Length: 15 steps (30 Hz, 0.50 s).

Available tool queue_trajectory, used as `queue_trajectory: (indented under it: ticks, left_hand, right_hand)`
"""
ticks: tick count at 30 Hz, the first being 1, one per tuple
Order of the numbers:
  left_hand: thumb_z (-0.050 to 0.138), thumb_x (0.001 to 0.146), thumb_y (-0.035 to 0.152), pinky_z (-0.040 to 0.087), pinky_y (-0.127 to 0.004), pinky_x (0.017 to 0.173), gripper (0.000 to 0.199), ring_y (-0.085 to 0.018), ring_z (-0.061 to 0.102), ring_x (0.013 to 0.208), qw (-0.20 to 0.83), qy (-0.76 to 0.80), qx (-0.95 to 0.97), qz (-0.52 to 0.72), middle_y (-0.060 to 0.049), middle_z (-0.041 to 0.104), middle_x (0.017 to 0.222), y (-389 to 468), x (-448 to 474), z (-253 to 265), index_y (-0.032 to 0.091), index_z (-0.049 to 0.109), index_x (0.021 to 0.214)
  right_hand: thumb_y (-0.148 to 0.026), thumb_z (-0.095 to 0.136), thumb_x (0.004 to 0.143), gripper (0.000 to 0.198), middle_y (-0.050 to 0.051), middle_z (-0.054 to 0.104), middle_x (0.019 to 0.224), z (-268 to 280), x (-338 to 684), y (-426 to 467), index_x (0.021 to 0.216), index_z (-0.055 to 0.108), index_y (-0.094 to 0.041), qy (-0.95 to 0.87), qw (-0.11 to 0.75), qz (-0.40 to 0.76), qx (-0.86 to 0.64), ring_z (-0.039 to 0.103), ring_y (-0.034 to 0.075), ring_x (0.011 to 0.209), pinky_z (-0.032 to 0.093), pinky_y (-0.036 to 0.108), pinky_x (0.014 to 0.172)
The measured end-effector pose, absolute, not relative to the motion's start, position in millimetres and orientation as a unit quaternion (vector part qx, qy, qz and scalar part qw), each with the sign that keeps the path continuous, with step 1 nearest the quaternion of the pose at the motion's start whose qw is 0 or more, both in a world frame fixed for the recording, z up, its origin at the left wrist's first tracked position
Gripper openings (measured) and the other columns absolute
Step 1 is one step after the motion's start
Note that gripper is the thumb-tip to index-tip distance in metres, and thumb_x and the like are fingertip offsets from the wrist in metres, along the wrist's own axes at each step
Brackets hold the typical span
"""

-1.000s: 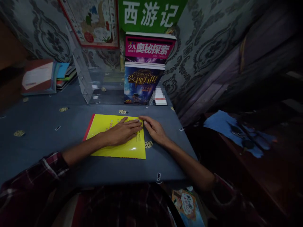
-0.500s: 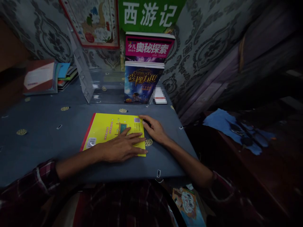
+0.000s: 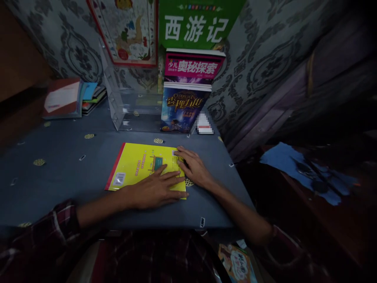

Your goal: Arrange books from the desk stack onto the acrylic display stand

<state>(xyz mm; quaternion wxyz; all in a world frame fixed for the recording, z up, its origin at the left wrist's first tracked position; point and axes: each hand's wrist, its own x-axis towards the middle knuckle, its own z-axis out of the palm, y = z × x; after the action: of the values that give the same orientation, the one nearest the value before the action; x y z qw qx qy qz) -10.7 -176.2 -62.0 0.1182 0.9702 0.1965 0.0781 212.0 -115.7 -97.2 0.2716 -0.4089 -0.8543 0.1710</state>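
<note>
A closed yellow book (image 3: 132, 161) with a red spine lies flat on the table, its barcode at the lower left and a small chalkboard picture near the middle. My left hand (image 3: 156, 188) rests palm down across its lower right part, fingers spread. At the upper right corner of the book is my right hand (image 3: 196, 167), with fingers stretched over the corner and partly covering the printed code there. The thumb of that hand lies near the right edge.
Behind the book, a clear acrylic stand (image 3: 113, 94) holds a blue book (image 3: 182, 108), a magenta book (image 3: 193, 67) and a green book (image 3: 194, 27). More books (image 3: 63, 98) are stacked at the left. A blue cloth (image 3: 282, 157) lies on a dark surface at the right.
The whole view has shifted a little. My right hand has slid further over the book's upper right corner, covering more of the printed code. My left hand stays on the book.
</note>
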Motion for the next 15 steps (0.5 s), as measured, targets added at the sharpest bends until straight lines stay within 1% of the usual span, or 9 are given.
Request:
queue_trajectory:
  ticks: [4, 8, 10, 13, 15]
  left_hand:
    - [0.045, 0.105, 0.032, 0.023, -0.064, 0.122, 0.038, -0.031, 0.039, 0.148, 0.121, 0.198, 0.97, 0.078, -0.01, 0.049, 0.155, -178.2, -11.5, -62.6, 0.033, 0.057, 0.141]
    - [0.05, 0.101, 0.02, 0.024, -0.063, 0.122, 0.041, -0.031, 0.038, 0.149, 0.127, 0.189, 0.972, 0.05, -0.011, 0.048, 0.156, -180.5, -17.6, -54.1, 0.03, 0.057, 0.141]
    - [0.053, 0.099, 0.016, 0.023, -0.061, 0.123, 0.043, -0.029, 0.039, 0.149, 0.139, 0.183, 0.972, 0.04, -0.01, 0.05, 0.155, -183.3, -23.7, -48.8, 0.03, 0.058, 0.139]
    - [0.054, 0.096, 0.014, 0.016, -0.057, 0.127, 0.04, -0.025, 0.043, 0.147, 0.181, 0.173, 0.967, 0.049, -0.006, 0.054, 0.151, -189.4, -36.6, -42.6, 0.032, 0.065, 0.13]
    - [0.055, 0.094, 0.012, 0.012, -0.055, 0.128, 0.035, -0.023, 0.047, 0.144, 0.221, 0.17, 0.958, 0.069, -0.004, 0.059, 0.147, -193.5, -46.7, -40.4, 0.031, 0.07, 0.119]
  right_hand:
    - [-0.026, 0.045, 0.098, 0.039, 0.015, 0.06, 0.145, -97.4, 211.3, -115.6, 0.133, 0.062, -0.021, -0.862, 0.257, 0.151, -0.411, 0.051, 0.03, 0.14, 0.041, 0.057, 0.112]
    - [-0.03, 0.047, 0.098, 0.039, 0.017, 0.061, 0.141, -94.4, 214.3, -120.1, 0.131, 0.063, -0.018, -0.863, 0.245, 0.12, -0.425, 0.055, 0.032, 0.134, 0.046, 0.057, 0.108]
    - [-0.031, 0.049, 0.097, 0.039, 0.018, 0.064, 0.137, -92.2, 218.5, -127.0, 0.13, 0.064, -0.016, -0.863, 0.247, 0.104, -0.428, 0.058, 0.033, 0.129, 0.048, 0.056, 0.105]
    - [-0.03, 0.05, 0.097, 0.038, 0.017, 0.068, 0.13, -89.0, 225.8, -148.3, 0.129, 0.064, -0.017, -0.864, 0.261, 0.083, -0.423, 0.062, 0.032, 0.12, 0.051, 0.056, 0.102]
    - [-0.029, 0.049, 0.097, 0.038, 0.017, 0.068, 0.127, -86.8, 228.8, -171.7, 0.131, 0.064, -0.019, -0.863, 0.265, 0.067, -0.425, 0.064, 0.032, 0.114, 0.054, 0.057, 0.098]
